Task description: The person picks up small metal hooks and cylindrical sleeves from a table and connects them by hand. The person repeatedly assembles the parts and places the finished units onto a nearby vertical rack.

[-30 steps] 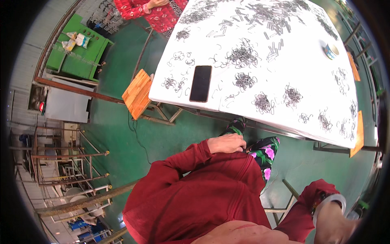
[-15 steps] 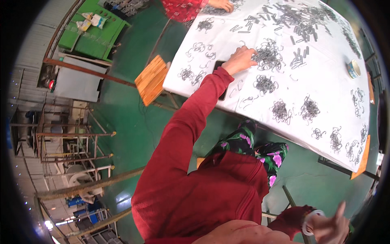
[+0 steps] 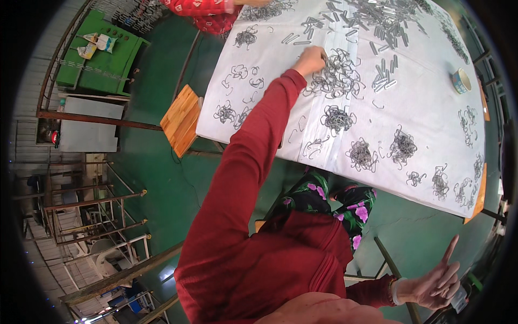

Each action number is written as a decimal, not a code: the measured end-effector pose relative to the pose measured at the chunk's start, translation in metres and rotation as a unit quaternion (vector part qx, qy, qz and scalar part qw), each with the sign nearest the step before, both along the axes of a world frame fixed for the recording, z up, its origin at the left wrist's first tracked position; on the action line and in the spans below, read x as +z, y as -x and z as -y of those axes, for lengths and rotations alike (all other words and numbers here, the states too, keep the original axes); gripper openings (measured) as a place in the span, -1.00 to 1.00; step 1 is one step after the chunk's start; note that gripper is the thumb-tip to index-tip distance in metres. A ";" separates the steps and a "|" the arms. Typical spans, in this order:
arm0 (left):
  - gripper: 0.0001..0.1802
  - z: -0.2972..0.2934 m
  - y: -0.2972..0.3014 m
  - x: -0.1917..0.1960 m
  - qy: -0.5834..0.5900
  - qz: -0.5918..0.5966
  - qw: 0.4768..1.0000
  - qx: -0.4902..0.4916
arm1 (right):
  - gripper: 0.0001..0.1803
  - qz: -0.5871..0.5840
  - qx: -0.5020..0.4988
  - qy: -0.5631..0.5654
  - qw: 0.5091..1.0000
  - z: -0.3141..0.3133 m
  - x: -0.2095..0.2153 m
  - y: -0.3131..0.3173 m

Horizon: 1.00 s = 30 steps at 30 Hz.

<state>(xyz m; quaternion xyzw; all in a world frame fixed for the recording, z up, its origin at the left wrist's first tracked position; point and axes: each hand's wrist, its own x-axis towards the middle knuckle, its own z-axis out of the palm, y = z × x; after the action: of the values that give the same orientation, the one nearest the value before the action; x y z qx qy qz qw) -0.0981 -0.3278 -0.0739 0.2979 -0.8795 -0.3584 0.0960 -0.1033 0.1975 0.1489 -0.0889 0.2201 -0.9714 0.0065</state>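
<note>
At the far left edge of a large loose pile of dark curved wire pieces (image 3: 345,75), my left hand (image 3: 311,60) has its fingers curled together. What sits between them, if anything, is too small to make out. Nearer me on the white-covered table (image 3: 383,154) lies a smaller, tighter heap of the same pieces (image 3: 338,119). Off the table at the lower right, my right hand (image 3: 431,285) is held up with its index finger stretched out and the others loosely bent. It holds nothing visible, and a pale bracelet rings its wrist.
Short grey strips (image 3: 386,24) lie scattered at the table's far side. A paper cup (image 3: 461,81) stands toward the right edge. A co-worker's red patterned sleeve (image 3: 210,7) reaches in at the far left. A wooden stool (image 3: 181,120) stands by the left corner.
My left hand's fingers have gone from spread to curled at the pile. The right hand has lifted slightly, index finger extended. The whole view has shifted, and my arm now covers most of the phone.
</note>
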 end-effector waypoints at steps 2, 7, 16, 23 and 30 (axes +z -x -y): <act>-0.75 0.003 -0.012 0.014 -0.055 -0.034 0.997 0.041 | -0.80 0.012 0.010 -0.004 1.000 0.004 -0.007 0.006; -0.79 0.015 -0.019 0.030 -0.073 -0.055 0.994 0.052 | -0.79 0.036 0.006 -0.007 0.999 0.002 -0.015 0.015; -0.70 0.019 0.000 0.052 -0.029 0.054 0.998 0.004 | -0.76 0.045 -0.008 -0.028 0.999 -0.008 -0.023 0.027; -0.79 -0.005 0.033 0.040 0.217 0.049 0.974 -0.046 | -0.78 0.034 0.009 -0.019 0.999 -0.008 -0.024 0.031; -0.77 -0.025 0.062 0.005 0.258 0.079 0.962 -0.049 | -0.82 0.042 -0.005 -0.054 0.998 -0.004 -0.018 0.032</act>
<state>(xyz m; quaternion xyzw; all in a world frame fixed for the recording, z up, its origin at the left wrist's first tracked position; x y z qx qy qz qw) -0.1603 -0.3031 -0.0689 0.2466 -0.9606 -0.0989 0.0820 -0.1351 0.2015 0.1312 -0.0458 0.2722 -0.9610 0.0153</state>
